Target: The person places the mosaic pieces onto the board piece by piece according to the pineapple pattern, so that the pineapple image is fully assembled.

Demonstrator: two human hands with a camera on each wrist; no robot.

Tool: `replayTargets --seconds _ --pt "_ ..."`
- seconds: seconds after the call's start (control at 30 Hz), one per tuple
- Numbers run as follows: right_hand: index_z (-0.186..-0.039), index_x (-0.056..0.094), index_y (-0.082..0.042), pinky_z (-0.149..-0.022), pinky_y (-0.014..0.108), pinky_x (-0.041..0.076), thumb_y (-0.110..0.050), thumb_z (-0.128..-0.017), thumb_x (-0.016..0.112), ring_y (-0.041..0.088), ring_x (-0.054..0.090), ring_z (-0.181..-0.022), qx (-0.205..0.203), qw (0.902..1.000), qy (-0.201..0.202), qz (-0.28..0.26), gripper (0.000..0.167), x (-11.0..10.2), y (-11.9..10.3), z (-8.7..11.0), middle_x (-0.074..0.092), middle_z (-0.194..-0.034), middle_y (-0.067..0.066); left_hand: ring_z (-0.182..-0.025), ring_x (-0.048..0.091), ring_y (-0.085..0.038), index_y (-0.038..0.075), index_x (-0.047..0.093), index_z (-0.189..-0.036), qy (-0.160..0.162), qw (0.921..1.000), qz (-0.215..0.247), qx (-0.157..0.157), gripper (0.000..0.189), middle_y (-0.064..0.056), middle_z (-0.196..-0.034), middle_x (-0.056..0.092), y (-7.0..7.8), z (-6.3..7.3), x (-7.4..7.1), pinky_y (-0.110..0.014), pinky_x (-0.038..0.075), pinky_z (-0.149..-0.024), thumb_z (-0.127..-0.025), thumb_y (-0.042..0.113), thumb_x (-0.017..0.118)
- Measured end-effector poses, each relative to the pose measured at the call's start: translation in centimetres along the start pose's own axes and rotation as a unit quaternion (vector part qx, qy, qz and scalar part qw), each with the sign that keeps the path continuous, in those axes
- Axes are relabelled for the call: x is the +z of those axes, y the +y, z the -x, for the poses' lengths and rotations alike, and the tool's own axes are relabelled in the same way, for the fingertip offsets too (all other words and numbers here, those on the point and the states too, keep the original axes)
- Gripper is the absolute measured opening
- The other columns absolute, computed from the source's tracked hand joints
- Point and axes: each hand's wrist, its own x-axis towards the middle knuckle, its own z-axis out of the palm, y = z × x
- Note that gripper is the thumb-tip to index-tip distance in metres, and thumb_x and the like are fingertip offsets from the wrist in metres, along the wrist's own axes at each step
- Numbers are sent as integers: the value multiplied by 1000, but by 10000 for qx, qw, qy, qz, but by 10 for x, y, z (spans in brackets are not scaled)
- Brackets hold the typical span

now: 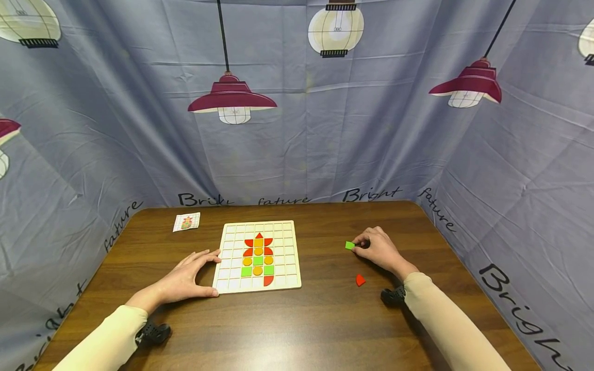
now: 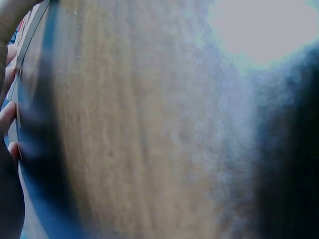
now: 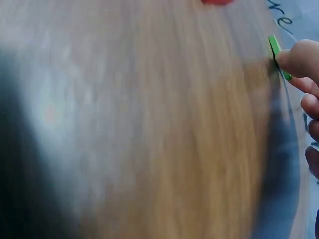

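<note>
A pale square grid board (image 1: pixel 287 252) lies on the table, bearing an arrangement of red, orange and green flat pieces. At the board's left edge is my left hand (image 1: pixel 187 278), thumb and fingers spread, the thumb by the near corner. To the right of the board, my right hand (image 1: pixel 378 250) pinches a green square tile (image 1: pixel 350 246) between thumb and forefinger; the right wrist view shows this tile (image 3: pixel 275 46) edge-on, above the table. One red piece with a curved side (image 1: pixel 360 280) lies on the wood just nearer than that hand.
A small printed card (image 1: pixel 186 222) with a similar coloured figure rests behind the left hand. The brown wooden table (image 1: pixel 320 330) ends at the back against a grey-blue curtain (image 1: pixel 297 154) with printed lamps. Glare blurs part of both wrist views.
</note>
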Motion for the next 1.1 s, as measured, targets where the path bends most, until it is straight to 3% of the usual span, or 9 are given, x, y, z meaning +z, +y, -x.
replayTargets --seconds 0.23,0.43,0.57,0.73,0.9,1.1 --pt "-95 78 -24 -78 34 40 -27 -83 85 13 46 -87 -380 9991 -79 -148 14 10 -37 -10 57 -84 -13 -146 32 -44 21 58 -135 -22 10000 -56 -19 75 -7 -159 44 0 -1 0 -71 20 -114 -76 60 83" --pt "-96 78 -29 -82 33 42 -32 -83 83 8 48 -91 -1012 9940 -297 -273 13 35 -98 -21 58 -87 -19 -145 33 -44 20 59 -136 6 10000 -49 42 76 -8 -159 44 -1 0 0 -72 20 -114 -77 60 83" --pt "-96 79 -25 -83 32 42 -31 -82 83 9 48 -92 -1546 9861 -503 -333 17 56 -141 -23 59 -86 -15 -145 34 -45 19 59 -136 52 9999 -67 91 76 -9 -158 44 -1 1 0 -72 21 -113 -77 60 83" --pt "-95 79 -24 -80 27 41 -32 -81 82 8 47 -90 -1917 9791 -636 -227 16 80 -184 -21 61 -87 -13 -145 33 -45 20 58 -136 15 10000 -69 51 76 -7 -159 44 -2 1 1 -72 21 -113 -76 60 83" --pt "-93 79 -26 -74 22 37 -34 -80 82 6 43 -84 -1948 9788 -635 -1 15 97 -208 -20 57 -83 -16 -145 32 -45 21 59 -136 21 10000 -64 11 76 -7 -159 44 -1 1 0 -73 21 -112 -76 60 83" --pt "-91 79 -27 -71 22 35 -34 -79 81 7 43 -86 -1903 9795 -621 242 13 105 -217 -19 54 -81 -19 -145 32 -46 21 59 -135 28 10000 -32 -10 75 -8 -159 44 0 1 -1 -72 21 -113 -76 60 84"
